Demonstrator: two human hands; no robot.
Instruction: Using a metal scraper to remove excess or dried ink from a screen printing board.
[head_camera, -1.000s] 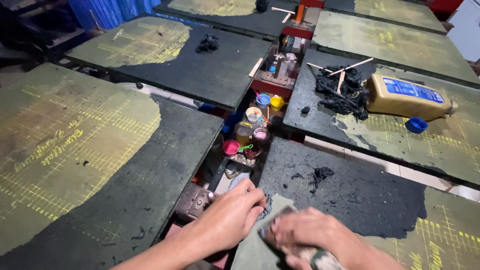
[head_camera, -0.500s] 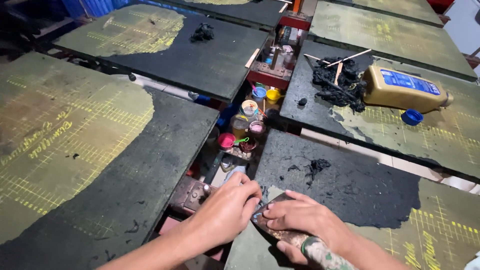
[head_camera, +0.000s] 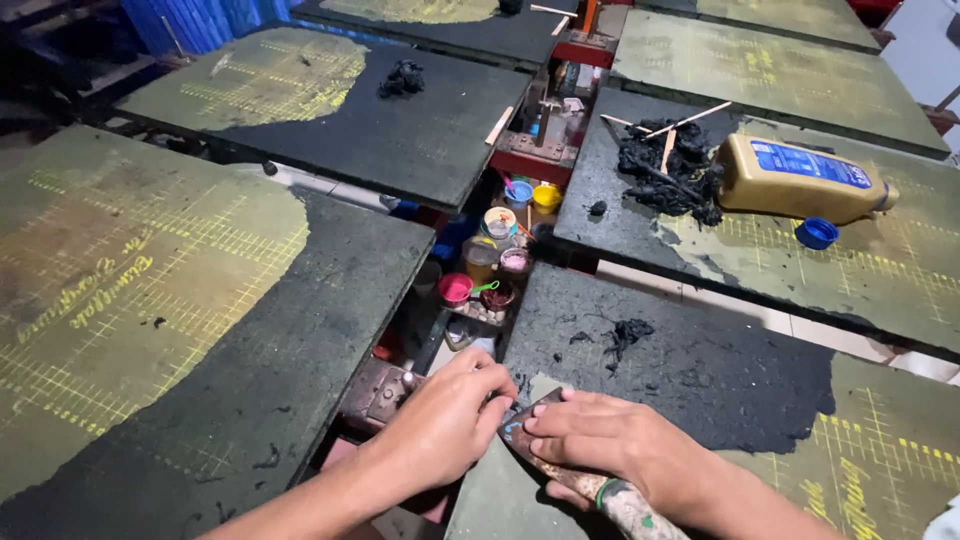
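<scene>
**Two hands press a scraper blade onto an ink-blackened printing board**

Seen from above, both forearms run off the bottom edge. The right hand (head_camera: 615, 440) lies flat with its fingers pressing down on a scraper (head_camera: 545, 440), whose paint-crusted handle runs back under the palm toward the lower edge; how far the blade extends under the fingers is hidden. The left hand (head_camera: 445, 420) curls loosely beside it, fingertips touching the blade's near end; whether it grips anything cannot be told. The scraper sits at the near left corner of the nearest board (head_camera: 700, 370), a flat olive-green pallet with a yellow grid, half coated in black residue.

Seven such boards show, most cut off by the frame. In the gap between them stands a cluster of small paint pots (head_camera: 495, 260), about six, in yellow, blue, pink and red; their contents are hard to make out. On the far right board lies one yellow bottle (head_camera: 800, 180) with a blue label on its side, its blue cap (head_camera: 817, 233) off just beside it, next to a heap of black scrapings (head_camera: 665, 175) with three wooden sticks.
</scene>
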